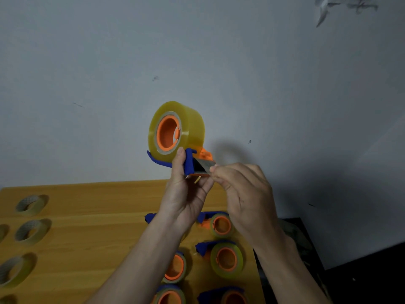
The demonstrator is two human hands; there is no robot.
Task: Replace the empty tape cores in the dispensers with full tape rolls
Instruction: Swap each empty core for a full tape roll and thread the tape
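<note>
Spent cores (32, 231) lie at the table's (98, 205) left; above it the left hand (186, 194) grips a dispenser (188, 163) carrying a full roll (192, 128), while the right hand (243, 194) pinches tape at its blade – apparently threading, pulling through next

Two bare forearms rise from the bottom edge of the frame, one from the lower centre and one from the lower right, each ending in a bare hand: the left hand (186, 194) and the right hand (243, 191). No sleeve, cuff, glove, watch, ring or bracelet shows on either arm as far as the bottom edge of the frame. The fingernails that show are short and unpainted, and the right forearm lies in deeper shadow than the left.
</note>
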